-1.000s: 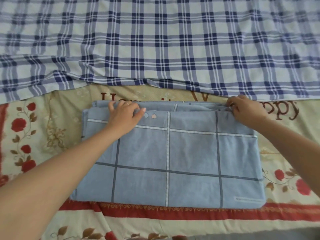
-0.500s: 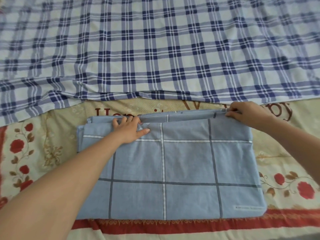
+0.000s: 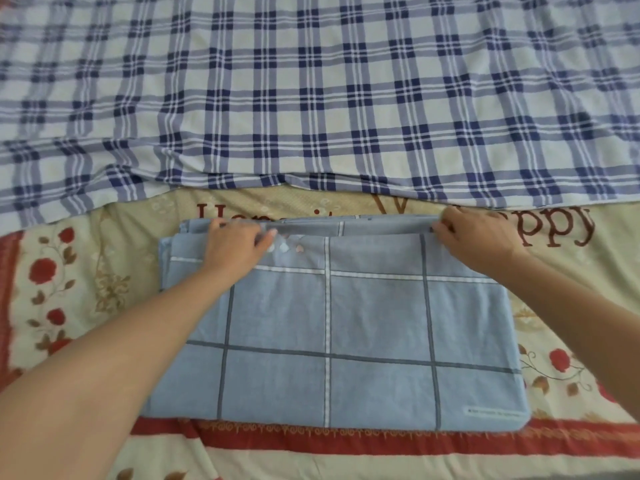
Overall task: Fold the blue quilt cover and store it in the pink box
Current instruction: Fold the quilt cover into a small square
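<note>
The blue quilt cover lies folded into a thick rectangle on the bed, light blue with dark and white grid lines. My left hand grips its far edge near the left corner, fingers curled over the top layers. At the far right of that same edge, my right hand pinches the fabric. The far edge is slightly raised between both hands. No pink box is in view.
A blue-and-white plaid sheet covers the far half of the bed. Under the quilt cover lies a cream blanket with red roses, red stripes and brown lettering, showing to the left, right and near side.
Both hands have stayed on the far edge; the left hand's fingers have curled further over it and small heart prints show beside its thumb again. The view shifted slightly.
</note>
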